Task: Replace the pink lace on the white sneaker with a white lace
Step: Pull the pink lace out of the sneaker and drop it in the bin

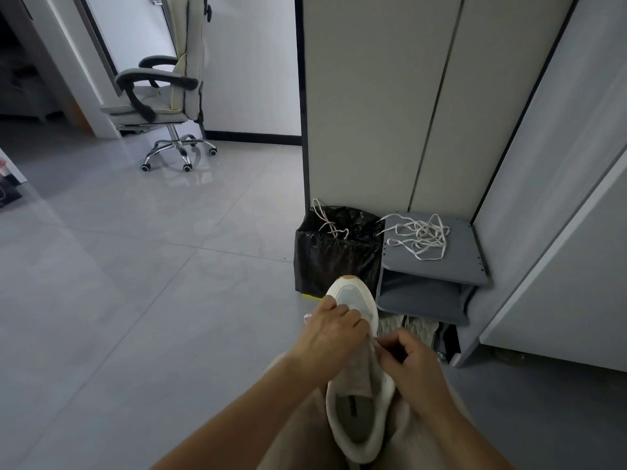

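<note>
White lace [419,237] on grey shelf [458,264], black bin [336,262] beside; left hand [330,337], right hand [412,364] fingers grasp sneaker [354,300].

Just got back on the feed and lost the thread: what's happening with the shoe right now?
A person holds the white sneaker on their lap. The left hand grips its forefoot while the right hand pinches at the eyelet edge; the hands hide the eyelets themselves. A white lace lies tangled on the grey stool, untouched. Another lace, faintly pinkish, hangs over the black bin bag.
</note>
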The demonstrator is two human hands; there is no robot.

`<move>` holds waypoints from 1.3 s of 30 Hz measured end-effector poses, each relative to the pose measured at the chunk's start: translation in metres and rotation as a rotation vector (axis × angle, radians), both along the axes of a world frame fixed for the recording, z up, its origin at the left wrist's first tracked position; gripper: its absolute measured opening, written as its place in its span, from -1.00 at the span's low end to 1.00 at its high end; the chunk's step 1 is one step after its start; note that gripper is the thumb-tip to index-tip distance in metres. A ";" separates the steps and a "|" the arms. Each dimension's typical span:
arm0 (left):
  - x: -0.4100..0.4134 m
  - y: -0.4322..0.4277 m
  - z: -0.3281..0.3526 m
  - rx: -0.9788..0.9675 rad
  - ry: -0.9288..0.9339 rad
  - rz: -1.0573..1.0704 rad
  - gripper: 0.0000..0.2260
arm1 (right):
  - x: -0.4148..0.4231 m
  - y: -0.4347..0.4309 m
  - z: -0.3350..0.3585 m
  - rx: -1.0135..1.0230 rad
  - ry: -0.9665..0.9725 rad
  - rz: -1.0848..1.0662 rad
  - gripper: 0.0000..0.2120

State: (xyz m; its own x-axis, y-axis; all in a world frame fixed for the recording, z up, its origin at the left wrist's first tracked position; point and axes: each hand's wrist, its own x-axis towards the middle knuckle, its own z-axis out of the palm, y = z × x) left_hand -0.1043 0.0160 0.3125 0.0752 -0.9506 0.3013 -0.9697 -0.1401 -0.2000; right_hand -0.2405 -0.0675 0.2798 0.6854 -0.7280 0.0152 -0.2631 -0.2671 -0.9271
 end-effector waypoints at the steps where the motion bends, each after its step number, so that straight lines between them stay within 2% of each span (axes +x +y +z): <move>1: 0.002 0.005 0.001 -0.043 0.007 -0.033 -0.77 | 0.000 0.000 0.000 -0.004 0.016 -0.002 -0.92; 3: 0.009 0.019 -0.001 -0.152 0.013 -0.102 -0.85 | -0.001 -0.001 0.000 -0.021 0.036 -0.011 -0.90; 5: 0.024 0.036 0.004 -0.222 0.006 -0.055 -0.85 | -0.003 -0.002 0.000 -0.047 0.033 -0.019 -0.85; 7: 0.052 0.058 0.002 -0.310 0.048 0.092 -0.84 | -0.003 -0.001 0.001 -0.061 0.019 -0.013 -0.82; 9: 0.080 0.086 -0.004 -0.361 0.212 0.336 -0.91 | -0.003 0.000 0.001 -0.071 -0.008 0.000 -0.79; 11: 0.090 0.103 -0.009 -0.308 0.451 0.580 -0.90 | -0.002 0.001 0.000 -0.097 -0.033 0.011 -0.76; 13: 0.075 0.096 -0.015 -0.279 0.497 0.683 -0.93 | -0.001 0.001 -0.001 -0.125 -0.027 0.015 -0.75; 14: 0.061 0.085 -0.019 -0.295 0.438 0.638 -0.87 | -0.001 0.002 -0.001 -0.129 -0.022 0.015 -0.74; 16: 0.022 0.056 -0.017 -0.346 0.333 0.406 -0.81 | -0.001 0.003 -0.002 -0.112 -0.019 0.018 -0.75; 18: -0.011 0.029 -0.016 -0.247 0.220 0.190 -0.84 | -0.001 0.003 -0.001 -0.081 -0.023 0.023 -0.79; 20: -0.027 0.010 -0.013 -0.087 0.172 0.151 -0.76 | -0.002 0.003 0.000 -0.078 -0.034 0.032 -0.82; 22: -0.026 0.001 -0.014 -0.026 0.128 0.158 -0.75 | -0.004 0.002 -0.001 -0.091 -0.045 0.025 -0.84; 24: -0.020 0.001 -0.008 -0.044 0.121 0.140 -0.79 | -0.005 0.001 -0.003 -0.078 -0.048 0.010 -0.85; 28: 0.019 0.034 0.004 -0.180 -0.024 0.158 -0.87 | -0.004 -0.001 -0.002 -0.095 -0.018 -0.003 -0.80; 30: 0.045 0.060 0.007 -0.231 -0.007 0.257 -0.87 | -0.003 0.000 -0.002 -0.091 -0.024 0.011 -0.78; 33: 0.048 0.076 -0.004 -0.247 0.130 0.331 -0.74 | -0.001 0.003 -0.004 -0.120 0.000 0.055 -0.80; 37: 0.014 0.050 -0.017 -0.292 0.243 0.314 -0.87 | -0.001 0.003 -0.005 -0.150 -0.035 0.050 -0.79; 39: -0.003 0.034 -0.015 -0.260 0.258 0.264 -0.82 | -0.001 0.003 -0.004 -0.141 -0.050 0.061 -0.80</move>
State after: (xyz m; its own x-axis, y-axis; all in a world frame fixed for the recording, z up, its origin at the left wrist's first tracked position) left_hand -0.1076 0.0498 0.2976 0.4090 -0.7842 0.4667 -0.9075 -0.4030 0.1180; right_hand -0.2416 -0.0644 0.2760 0.7245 -0.6729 0.1496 -0.1969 -0.4100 -0.8906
